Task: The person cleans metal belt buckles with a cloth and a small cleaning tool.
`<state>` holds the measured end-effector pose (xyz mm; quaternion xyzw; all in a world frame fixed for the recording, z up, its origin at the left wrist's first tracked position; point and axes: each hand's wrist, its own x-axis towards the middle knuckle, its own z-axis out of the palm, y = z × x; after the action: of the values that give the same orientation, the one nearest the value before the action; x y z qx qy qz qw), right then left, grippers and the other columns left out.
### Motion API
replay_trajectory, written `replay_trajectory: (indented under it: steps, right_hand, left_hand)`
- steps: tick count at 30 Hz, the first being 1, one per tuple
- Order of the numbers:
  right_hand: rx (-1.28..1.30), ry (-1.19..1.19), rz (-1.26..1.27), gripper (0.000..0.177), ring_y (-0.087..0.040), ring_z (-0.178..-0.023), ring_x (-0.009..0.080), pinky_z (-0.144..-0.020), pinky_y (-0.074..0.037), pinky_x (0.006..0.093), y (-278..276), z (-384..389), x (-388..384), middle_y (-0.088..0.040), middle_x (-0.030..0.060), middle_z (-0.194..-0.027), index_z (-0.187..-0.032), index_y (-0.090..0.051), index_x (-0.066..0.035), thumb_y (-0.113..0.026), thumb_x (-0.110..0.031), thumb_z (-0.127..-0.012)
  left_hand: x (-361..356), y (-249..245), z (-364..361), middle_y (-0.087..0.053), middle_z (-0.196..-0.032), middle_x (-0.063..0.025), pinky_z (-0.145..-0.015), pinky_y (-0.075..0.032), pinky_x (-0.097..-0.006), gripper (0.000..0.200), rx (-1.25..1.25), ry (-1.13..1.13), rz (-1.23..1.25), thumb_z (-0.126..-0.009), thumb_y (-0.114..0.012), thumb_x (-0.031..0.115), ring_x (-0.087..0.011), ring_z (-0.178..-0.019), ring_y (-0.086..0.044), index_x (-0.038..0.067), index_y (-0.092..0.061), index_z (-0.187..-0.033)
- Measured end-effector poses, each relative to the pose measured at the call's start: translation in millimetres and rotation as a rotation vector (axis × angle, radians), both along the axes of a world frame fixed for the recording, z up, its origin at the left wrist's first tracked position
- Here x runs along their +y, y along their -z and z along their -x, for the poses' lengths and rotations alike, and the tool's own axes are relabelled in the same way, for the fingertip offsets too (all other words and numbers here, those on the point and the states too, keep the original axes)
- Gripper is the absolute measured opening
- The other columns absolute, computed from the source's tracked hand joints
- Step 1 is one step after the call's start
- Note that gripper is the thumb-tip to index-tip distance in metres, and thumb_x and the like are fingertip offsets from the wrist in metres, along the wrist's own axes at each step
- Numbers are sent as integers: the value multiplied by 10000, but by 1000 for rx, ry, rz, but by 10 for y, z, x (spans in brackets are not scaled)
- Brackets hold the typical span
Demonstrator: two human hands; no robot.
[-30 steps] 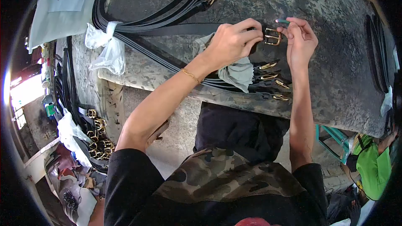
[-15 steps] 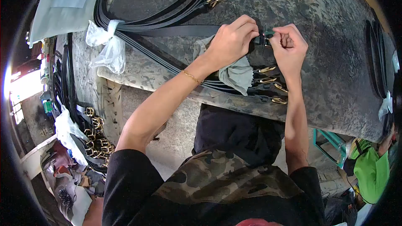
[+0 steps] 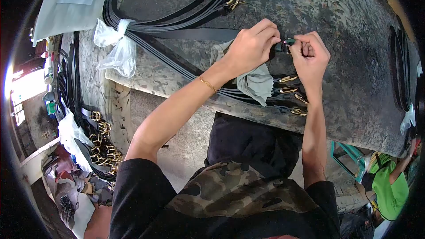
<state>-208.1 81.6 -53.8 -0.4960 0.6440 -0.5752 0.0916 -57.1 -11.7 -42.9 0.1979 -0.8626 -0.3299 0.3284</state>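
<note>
My left hand (image 3: 253,48) is closed around the buckle end of a black belt (image 3: 199,33), whose strap runs left across the worktable. Facing it, my right hand (image 3: 312,55) pinches a small dark green piece (image 3: 289,41) against the belt's end. Fingers partly cover the buckle, and the green piece's exact kind is too small to make out. A grey cloth (image 3: 256,85) lies under my left wrist. Just below it, gold buckles (image 3: 288,90) of several other belts stick out near the table edge.
A clear plastic tie (image 3: 118,46) binds the belt bundle, beside a labelled plastic bag (image 3: 73,6). More buckled belts (image 3: 104,148) hang at left over leather scraps (image 3: 75,194). Another bundle (image 3: 399,68) lies at right, near a person in a green shirt (image 3: 392,190).
The whole view has shifted slightly. Both hands stay close together at the belt's end, the right still pinching the green piece.
</note>
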Motion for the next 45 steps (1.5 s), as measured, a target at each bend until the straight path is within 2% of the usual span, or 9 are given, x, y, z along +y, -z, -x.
replay_trajectory:
  steps: [10, 12, 15, 19, 21, 23, 25, 38, 45]
  right_hand:
    - [51, 5, -28, 118, -382, -528, 49, -484, -326, 218, -2, 8, 8, -518, 12, -675, -814, -627, 12, -631, 90, -726]
    - [-311, 10, -59, 70, -456, -555, 47, -519, -380, 212, 22, 34, 33, -569, -8, -733, -865, -637, 20, -603, 62, -821]
    - [-642, 52, 31, 81, -532, -595, 71, -570, -439, 220, 31, 95, 6, -601, 4, -801, -918, -639, 32, -561, 33, -894]
    - [-814, -39, 105, 94, -569, -613, 102, -609, -474, 237, 80, 195, 80, -618, 37, -825, -937, -637, 37, -549, 29, -907]
    - [-860, -109, 113, 86, -544, -607, 76, -578, -437, 217, 74, 193, 119, -608, 29, -818, -919, -639, 33, -556, 37, -897]
    - [-733, -106, 27, 85, -525, -607, 58, -565, -408, 204, 58, 175, 147, -600, 16, -814, -910, -640, 29, -559, 43, -889]
    - [-444, -72, -95, 88, -453, -606, 3, -533, -320, 176, 41, 125, 143, -556, -34, -787, -874, -638, 18, -577, 76, -847]
    - [-244, -88, -88, 104, -357, -573, 14, -511, -300, 192, 32, 52, 108, -461, -18, -690, -832, -639, 32, -635, 87, -744]
    - [-178, -77, -119, 123, -360, -557, 29, -514, -310, 195, 20, 44, 99, -476, 3, -679, -837, -641, 28, -633, 85, -729]
  left_hand:
    - [-14, -6, 3, -596, -907, -130, -633, -505, -342, 65, 22, -16, -32, -828, -633, -24, -291, -732, -620, -28, -586, -874]
    - [-24, -4, -6, -599, -939, -127, -648, -509, -341, 93, 33, -14, -62, -811, -646, 0, -290, -749, -621, -21, -591, -883]
    - [-15, -70, -22, -603, -1015, -120, -678, -518, -343, 166, -1, 20, -75, -768, -673, 48, -294, -791, -625, -4, -605, -910]
    - [4, -100, -31, -600, -1115, -112, -727, -532, -351, 279, -114, 69, -8, -704, -712, 87, -313, -880, -638, 24, -641, -966]
    - [31, -159, -43, -601, -1119, -112, -750, -534, -358, 289, -174, 70, -45, -699, -721, 89, -318, -909, -638, 27, -650, -973]
    - [30, -154, -41, -602, -1122, -112, -774, -536, -365, 300, -234, 70, -84, -695, -730, 91, -323, -937, -638, 29, -659, -979]
    - [1, -61, -28, -611, -1111, -103, -803, -535, -363, 313, -94, 45, -38, -677, -758, 103, -315, -943, -644, 25, -672, -968]
    - [-39, -28, -24, -644, -1039, -113, -813, -532, -353, 313, -57, 51, -32, -662, -783, 117, -306, -925, -656, 3, -687, -938]
    - [-59, -2, -20, -642, -1016, -121, -781, -539, -360, 255, -3, 78, -21, -675, -664, 43, -316, -869, -656, -16, -684, -922]
